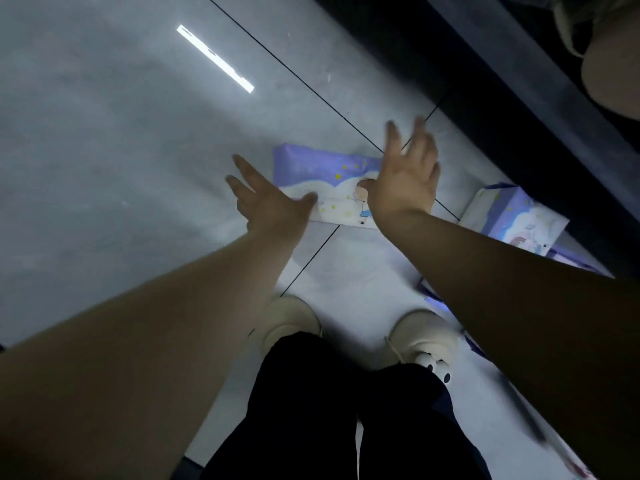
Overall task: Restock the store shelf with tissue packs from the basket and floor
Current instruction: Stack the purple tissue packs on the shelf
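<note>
Both arms stretch down toward 12 o'clock. The left hand (266,199) is spread wide and holds nothing, thumb at the near left corner of a purple-and-white tissue pack (322,174). The right hand (405,178) is also splayed and empty over that pack's right end; motion blur hides whether either hand touches it. The pack lies flat on the grey tiled floor (121,150). A second pack (516,216) sits tilted at 3 o'clock, against the dark shelf base (485,81). At 6 o'clock are 2 cream shoes (291,317) and black trousers (311,410).
</note>
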